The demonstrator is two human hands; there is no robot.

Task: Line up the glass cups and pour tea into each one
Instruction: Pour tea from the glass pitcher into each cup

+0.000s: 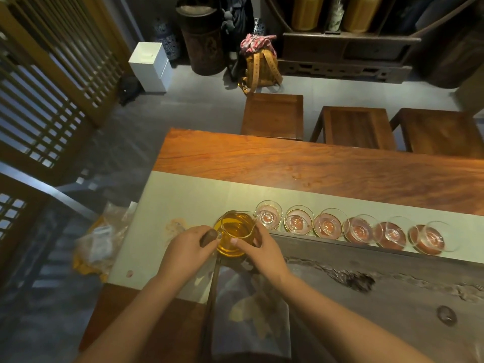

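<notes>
Both hands on the clear glass pitcher of amber tea (234,235), at the left end of the cup row.

I see the left hand (188,251) clenched round the pitcher's dark wooden handle (208,237); the right hand (258,248) grasps the glass body, thumb across it. The spout points at the nearest of six small clear glass cups (269,214), lined along the pale green runner (188,195). Cups look empty, though glare obscures this.

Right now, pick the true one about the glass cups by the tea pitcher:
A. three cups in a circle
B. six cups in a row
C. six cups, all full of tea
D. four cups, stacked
B: six glass cups stand side by side right of the tea pitcher.
</notes>
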